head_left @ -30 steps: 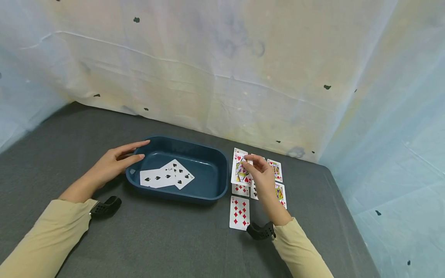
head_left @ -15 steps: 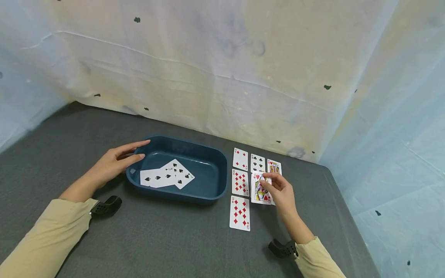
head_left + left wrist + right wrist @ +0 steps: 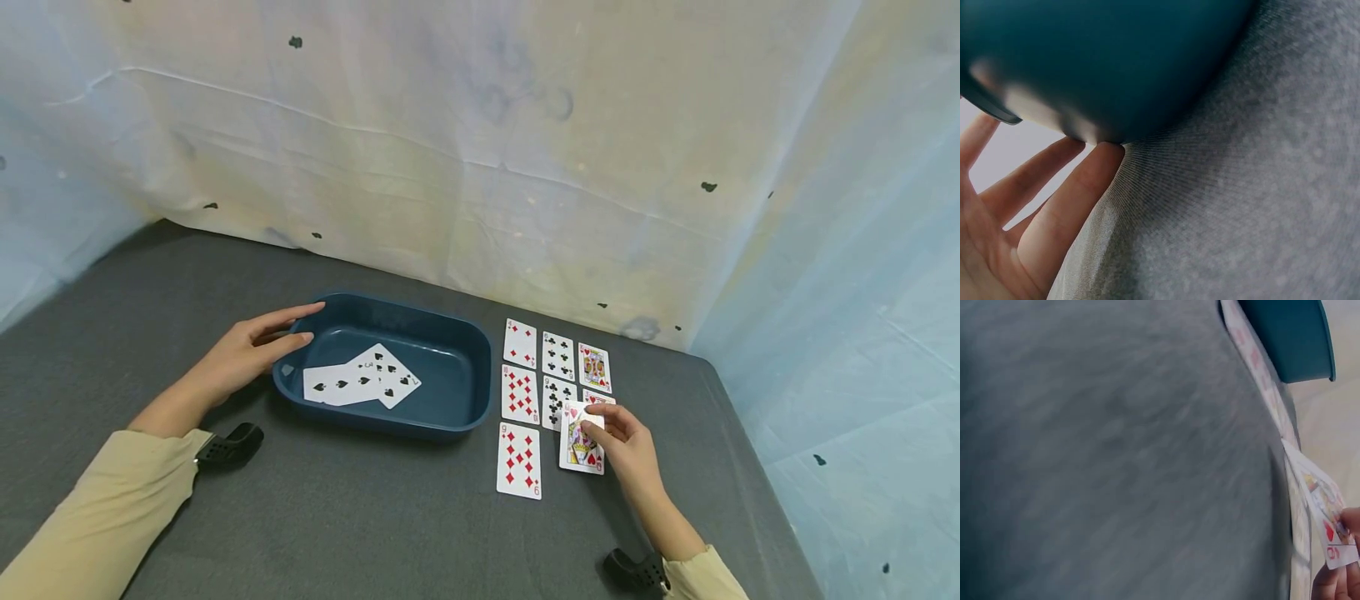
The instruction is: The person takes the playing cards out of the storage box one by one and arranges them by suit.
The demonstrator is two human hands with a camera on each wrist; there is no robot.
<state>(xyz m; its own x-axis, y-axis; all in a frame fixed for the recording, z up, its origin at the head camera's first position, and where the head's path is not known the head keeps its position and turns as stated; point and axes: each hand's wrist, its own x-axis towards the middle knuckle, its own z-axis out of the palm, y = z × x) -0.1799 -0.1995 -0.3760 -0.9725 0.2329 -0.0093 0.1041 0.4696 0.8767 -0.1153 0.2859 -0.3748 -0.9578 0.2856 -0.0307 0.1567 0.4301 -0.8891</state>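
In the head view my right hand pinches a queen of hearts playing card between thumb and fingers. The card is tilted above the table and covers parts of a clubs card and a red-pip card. My left hand rests against the left end of a dark blue tray, its thumb and index finger at the rim. The left wrist view shows straight fingers touching the tray's outer wall. Inside the tray lie two overlapping spade cards, a five and a seven.
Right of the tray, face-up cards lie in columns: a four of diamonds, a ten of diamonds, a nine of diamonds, a six of clubs and a face card. A hanging cloth borders the grey table.
My right hand has carried the queen of hearts rightward and toward me, from over the left column, uncovering the four and ten of diamonds. The left hand and tray stay put.
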